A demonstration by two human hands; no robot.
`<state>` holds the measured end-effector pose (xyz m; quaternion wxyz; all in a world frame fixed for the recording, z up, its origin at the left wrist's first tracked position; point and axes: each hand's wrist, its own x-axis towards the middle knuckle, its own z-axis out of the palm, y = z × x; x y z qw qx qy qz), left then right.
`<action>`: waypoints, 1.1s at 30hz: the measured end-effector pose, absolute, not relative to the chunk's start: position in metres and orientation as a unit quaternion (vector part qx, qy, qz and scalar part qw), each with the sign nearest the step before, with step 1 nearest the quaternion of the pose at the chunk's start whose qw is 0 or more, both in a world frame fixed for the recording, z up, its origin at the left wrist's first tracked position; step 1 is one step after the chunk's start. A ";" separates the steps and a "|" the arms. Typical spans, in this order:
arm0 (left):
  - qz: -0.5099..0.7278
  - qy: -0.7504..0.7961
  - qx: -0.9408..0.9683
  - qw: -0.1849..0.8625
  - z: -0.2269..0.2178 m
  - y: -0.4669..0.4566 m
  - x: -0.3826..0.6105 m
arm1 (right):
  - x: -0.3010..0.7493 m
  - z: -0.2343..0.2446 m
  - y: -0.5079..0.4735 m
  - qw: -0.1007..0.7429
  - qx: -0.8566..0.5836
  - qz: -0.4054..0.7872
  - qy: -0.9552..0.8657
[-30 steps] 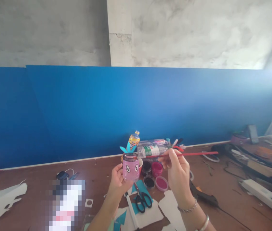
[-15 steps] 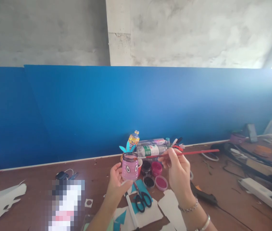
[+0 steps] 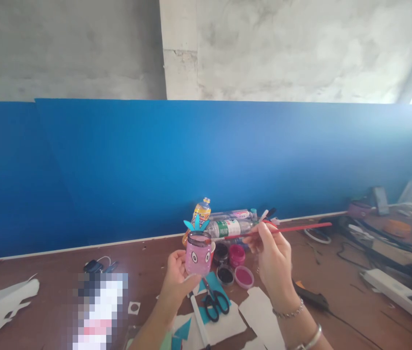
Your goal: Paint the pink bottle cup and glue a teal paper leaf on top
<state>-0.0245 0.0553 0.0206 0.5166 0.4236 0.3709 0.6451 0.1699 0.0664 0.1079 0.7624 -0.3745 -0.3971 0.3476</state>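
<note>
My left hand (image 3: 180,272) is closed around a small pink cup (image 3: 198,265) with two paper eyes, a dark band at its rim and blue leaf-shaped pieces (image 3: 197,224) standing at the back. Pinched in my right hand (image 3: 273,253) is a paintbrush (image 3: 297,228) with a long red handle, held nearly level. Its tip lies at the cup's dark rim; whether it touches is too small to tell. Below and right of the cup stand open pots of black paint (image 3: 225,275) and magenta paint (image 3: 244,276). Scissors (image 3: 216,304) lie beneath, on blue and white paper.
Behind the pots lie a clear bottle with a green label (image 3: 230,228) and an upright bottle with an orange label (image 3: 201,213). A glue gun (image 3: 311,296), cables and a white power strip (image 3: 403,299) occupy the right. White paper (image 3: 5,301) lies left. A blue partition (image 3: 191,160) stands behind.
The cup has turned and tilted slightly in my left hand, so the blue leaves look lower. The brush tip has moved in to the cup's rim, and my right hand has shifted slightly right.
</note>
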 end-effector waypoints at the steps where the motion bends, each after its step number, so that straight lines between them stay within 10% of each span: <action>1: 0.645 0.370 0.421 0.520 0.021 0.055 -0.024 | 0.170 0.108 0.066 0.763 -0.373 0.347 -0.397; 33: 0.514 0.261 0.449 0.683 0.067 0.027 -0.038 | 0.181 0.113 0.069 0.778 -0.364 0.338 -0.384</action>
